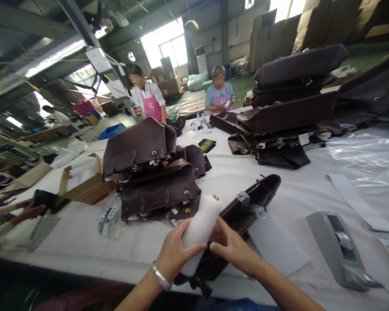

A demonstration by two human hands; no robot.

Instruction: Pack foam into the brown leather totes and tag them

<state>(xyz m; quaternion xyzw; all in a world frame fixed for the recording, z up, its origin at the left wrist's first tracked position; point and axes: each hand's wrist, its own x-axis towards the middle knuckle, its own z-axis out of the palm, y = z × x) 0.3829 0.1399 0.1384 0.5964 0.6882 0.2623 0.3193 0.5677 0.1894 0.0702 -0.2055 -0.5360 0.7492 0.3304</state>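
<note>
My left hand [175,252] is wrapped round a white foam roll [199,231], holding it upright over a dark brown leather bag [246,207] that lies on the white table [84,242]. My right hand [231,248] touches the roll's right side and rests on the bag, its fingers curled. The bag's hardware is wrapped in clear film. A silver bracelet sits on my left wrist.
A pile of brown bags [155,172] lies just beyond my hands, and a taller stack [288,108] stands at the back right. A grey tape dispenser [340,246] is at my right, a cardboard box [84,181] at left. Two people in aprons work at the far end.
</note>
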